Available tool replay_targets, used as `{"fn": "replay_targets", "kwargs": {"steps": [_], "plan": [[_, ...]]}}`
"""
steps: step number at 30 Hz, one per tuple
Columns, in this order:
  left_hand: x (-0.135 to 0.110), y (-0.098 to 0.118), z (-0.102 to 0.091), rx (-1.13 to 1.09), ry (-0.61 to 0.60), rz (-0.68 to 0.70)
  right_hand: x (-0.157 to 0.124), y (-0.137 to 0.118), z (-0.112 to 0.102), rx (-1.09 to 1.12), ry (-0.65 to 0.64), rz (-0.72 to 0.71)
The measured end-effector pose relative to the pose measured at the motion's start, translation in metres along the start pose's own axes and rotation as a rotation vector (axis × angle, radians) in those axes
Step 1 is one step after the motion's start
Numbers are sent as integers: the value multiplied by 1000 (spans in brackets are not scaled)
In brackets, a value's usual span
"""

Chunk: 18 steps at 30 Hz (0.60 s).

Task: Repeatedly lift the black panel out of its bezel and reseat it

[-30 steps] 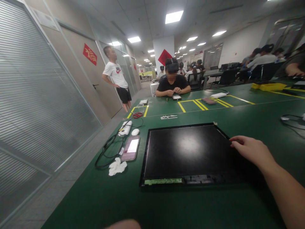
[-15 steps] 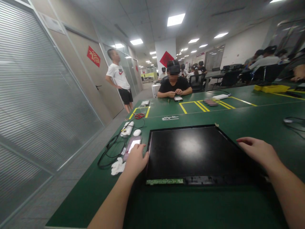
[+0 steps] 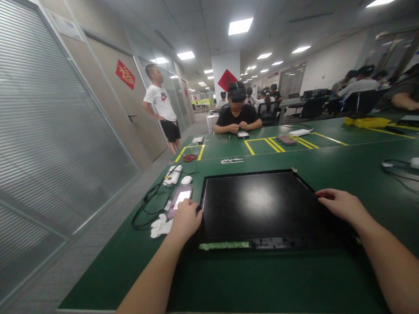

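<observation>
A black flat monitor screen panel (image 3: pixel 242 209) lies face up on the green table, with a bright light reflection in its middle. Along its near edge runs a narrow green circuit board strip (image 3: pixel 224 246). My left hand (image 3: pixel 187 220) is curled against the panel's left edge, thumb and fingers close together at the frame. At the right edge, my right hand (image 3: pixel 340 205) pinches the frame with thumb and fingertips; the fingers' undersides are hidden. A phone (image 3: pixel 181 198) with a lit screen lies just beyond my left hand.
Left of the panel lie a crumpled white tissue (image 3: pixel 161 226), black cables (image 3: pixel 140 213), a white mouse (image 3: pixel 186 180) and a white power strip (image 3: pixel 172 175). Red-handled scissors (image 3: pixel 189 158) lie farther back. Across the green table (image 3: pixel 131 279) sits a person (image 3: pixel 237 115); another stands by the door.
My right hand has moved left, from beside the panel onto its right edge. My left hand has closed in on the left edge. The whole view has shifted slightly.
</observation>
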<state>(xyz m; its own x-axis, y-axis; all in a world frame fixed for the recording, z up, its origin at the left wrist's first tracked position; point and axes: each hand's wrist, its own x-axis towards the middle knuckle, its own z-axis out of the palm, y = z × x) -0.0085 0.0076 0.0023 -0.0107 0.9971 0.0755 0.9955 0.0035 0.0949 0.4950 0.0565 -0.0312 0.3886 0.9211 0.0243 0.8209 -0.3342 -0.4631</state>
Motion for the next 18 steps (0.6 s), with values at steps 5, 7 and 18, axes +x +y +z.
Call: {"fn": "replay_targets", "kwargs": {"steps": [5,7,18], "plan": [[3,2,4,-57,4,17,2,2,2,-4,-15,1],[5,2,6,-87,9,17,3,4,3,-8,-9,-1],[8,-1,9,-547,88,-60,13,15,9,-53,59,-45]]}}
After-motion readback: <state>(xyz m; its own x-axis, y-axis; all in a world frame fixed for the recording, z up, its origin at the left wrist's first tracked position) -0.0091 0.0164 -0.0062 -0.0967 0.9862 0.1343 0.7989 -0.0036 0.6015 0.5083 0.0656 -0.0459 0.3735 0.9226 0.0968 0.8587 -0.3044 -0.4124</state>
